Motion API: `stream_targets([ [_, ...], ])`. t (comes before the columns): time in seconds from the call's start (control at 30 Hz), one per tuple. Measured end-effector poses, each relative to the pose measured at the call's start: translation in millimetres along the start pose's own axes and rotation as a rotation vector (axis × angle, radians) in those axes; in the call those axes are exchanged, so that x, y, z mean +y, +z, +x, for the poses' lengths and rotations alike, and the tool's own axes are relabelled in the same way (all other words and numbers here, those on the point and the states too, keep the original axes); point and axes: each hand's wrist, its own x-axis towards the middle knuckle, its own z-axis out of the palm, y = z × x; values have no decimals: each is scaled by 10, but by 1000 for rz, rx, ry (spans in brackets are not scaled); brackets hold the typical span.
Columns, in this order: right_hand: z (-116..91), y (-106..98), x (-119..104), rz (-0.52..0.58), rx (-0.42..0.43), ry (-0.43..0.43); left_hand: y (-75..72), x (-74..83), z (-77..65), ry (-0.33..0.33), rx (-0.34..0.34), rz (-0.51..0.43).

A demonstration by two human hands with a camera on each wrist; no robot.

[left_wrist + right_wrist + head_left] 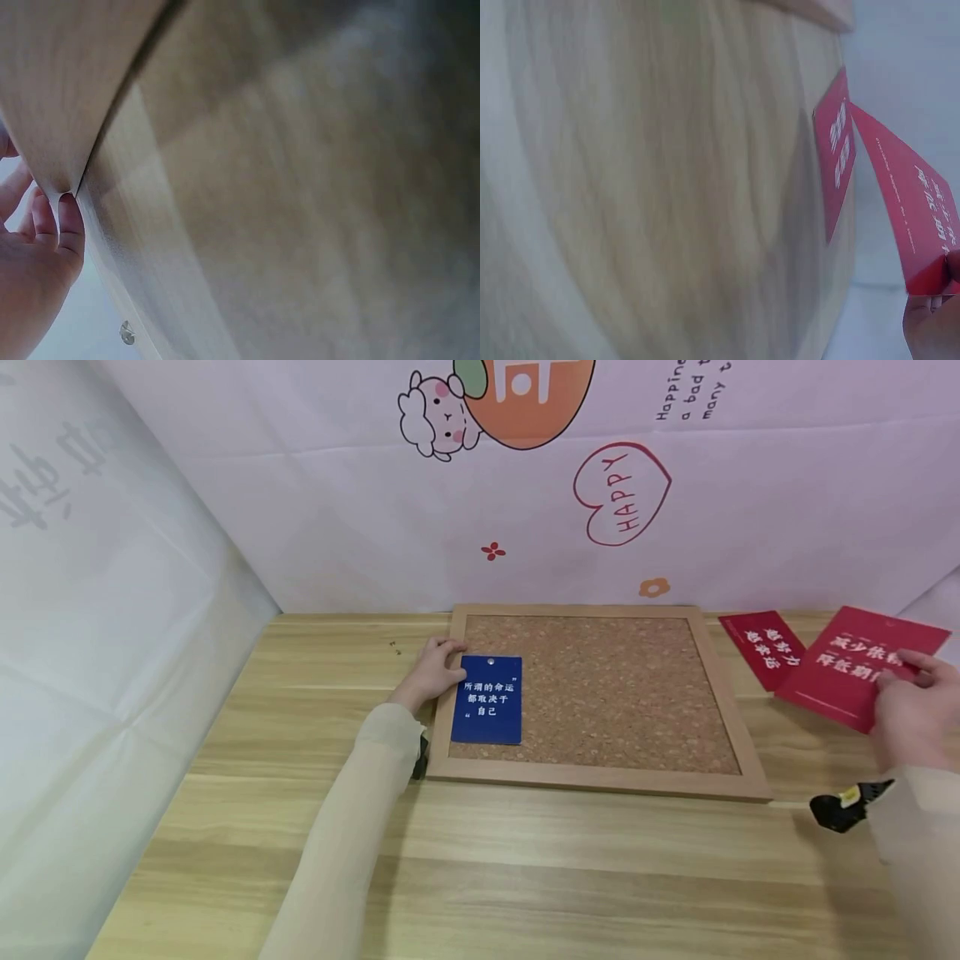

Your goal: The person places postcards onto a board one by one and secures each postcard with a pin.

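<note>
Left hand (431, 673) at the corkboard's (622, 693) 9 o'clock (clamped or not, I can't tell) should steady it near the blue card (487, 727); at 3 o'clock, right hand (918, 706) pinches the larger red card (847, 660), best held unbent.

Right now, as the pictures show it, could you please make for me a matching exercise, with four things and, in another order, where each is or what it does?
Column one
1. Blue card
2. Left hand
3. Right hand
4. Lower red card

Column two
A. Lies on the table, right of the board
B. Holds a raised red card
C. Lies mostly over the cork
D. Touches the frame's left side

Right pairs: 1-C, 2-D, 3-B, 4-A
</note>
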Motion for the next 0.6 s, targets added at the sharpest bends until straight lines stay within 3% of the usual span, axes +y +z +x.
stream_targets([
  [0.13, -28, 110, -29, 64, -60, -53, 1, 6, 0, 0, -1, 2],
  [0.27, -52, 187, -38, 45, -133, -85, 3, 10, 1, 2, -2, 3],
  [0.47, -128, 275, -31, 70, -304, -87, 4, 11, -2, 1, -2, 0],
  [0.6, -177, 394, -14, 4, -360, -117, 5, 5, -1, -1, -3, -3],
])
